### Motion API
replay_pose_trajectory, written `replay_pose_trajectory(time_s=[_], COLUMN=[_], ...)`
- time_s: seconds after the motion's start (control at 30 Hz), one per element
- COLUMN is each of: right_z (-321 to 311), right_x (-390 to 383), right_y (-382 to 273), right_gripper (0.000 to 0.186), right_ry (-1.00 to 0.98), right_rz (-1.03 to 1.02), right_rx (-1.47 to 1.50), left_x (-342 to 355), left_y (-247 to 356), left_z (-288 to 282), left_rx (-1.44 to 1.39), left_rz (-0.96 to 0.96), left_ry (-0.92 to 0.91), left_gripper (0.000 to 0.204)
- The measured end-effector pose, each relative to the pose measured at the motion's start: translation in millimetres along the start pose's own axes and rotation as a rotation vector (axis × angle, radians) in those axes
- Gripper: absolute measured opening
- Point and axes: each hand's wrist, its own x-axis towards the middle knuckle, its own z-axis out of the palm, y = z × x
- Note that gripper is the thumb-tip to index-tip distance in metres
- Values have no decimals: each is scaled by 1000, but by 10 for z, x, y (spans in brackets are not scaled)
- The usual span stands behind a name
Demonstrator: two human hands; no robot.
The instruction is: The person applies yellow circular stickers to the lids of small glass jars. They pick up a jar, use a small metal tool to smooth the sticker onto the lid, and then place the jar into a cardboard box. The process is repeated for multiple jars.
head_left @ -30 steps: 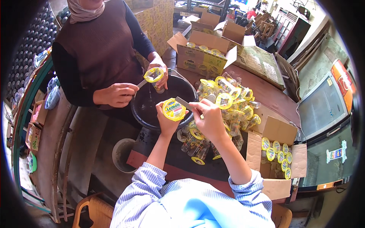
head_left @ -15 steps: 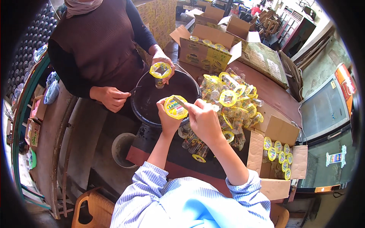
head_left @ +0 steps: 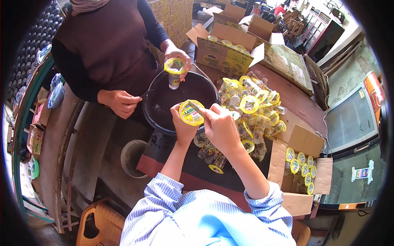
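Observation:
My left hand (head_left: pixel 184 128) is wrapped round a plastic drink cup (head_left: pixel 191 116) with a yellow-edged printed film lid, held upright by the near rim of a black bucket (head_left: pixel 152 124). In my right hand (head_left: pixel 221 128) is a thin flat blade, seemingly a small knife (head_left: pixel 196 108), lying against the top of that lid. My fingers hide its handle. Across from me, a co-worker's hand (head_left: pixel 179 55) holds a clear cup (head_left: pixel 174 78) over the bucket, its lid opened in the middle. Their other hand (head_left: pixel 120 102) grips a thin dark tool (head_left: pixel 147 93).
Right of the bucket, empty-looking cups lie in a pile (head_left: pixel 250 112) on the table. An open carton (head_left: pixel 305 141) of lidded cups stands at the near right, another carton (head_left: pixel 221 55) at the back. A grey pail (head_left: pixel 134 158) sits low on the left, beside an orange-brown chair (head_left: pixel 107 221).
The blade has shifted slightly across the lid in my hands. The co-worker's cup has risen a little and tipped more upright. The whole view has shifted slightly.

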Motion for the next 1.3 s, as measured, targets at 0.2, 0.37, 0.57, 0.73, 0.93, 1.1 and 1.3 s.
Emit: replay_pose_trajectory(time_s=[0.2, 0.37, 0.57, 0.73, 0.93, 1.1, 1.3], right_z=[-3, 11, -5, -20, -42, -43, -39], right_x=[10, 12, 33, 108, 220, 252, 221], right_y=[-7, -2, -30, -91, -139, -153, -104], right_gripper=[24, 24, 23, 20, 20, 21, 22], right_ry=[-5, -7, -23, -24, -111, -147, -152], right_rz=[7, -7, -45, -77, -79, -97, -89], right_rx=[11, -11, -82, -178, -251, -285, -285], left_x=[-2, -2, -7, -6, -1, -4, -19], left_y=[14, -19, -17, -48, -14, 0, -23], left_z=[-10, 0, 6, 10, -9, -12, 4], left_rx=[9, -18, -60, -31, 7, 10, -20], left_rz=[-9, -12, -41, -44, -19, -37, -61], left_ry=[-4, 4, 9, 20, 13, 9, -6], left_gripper=[58, 61, 60, 60, 61, 61, 61])
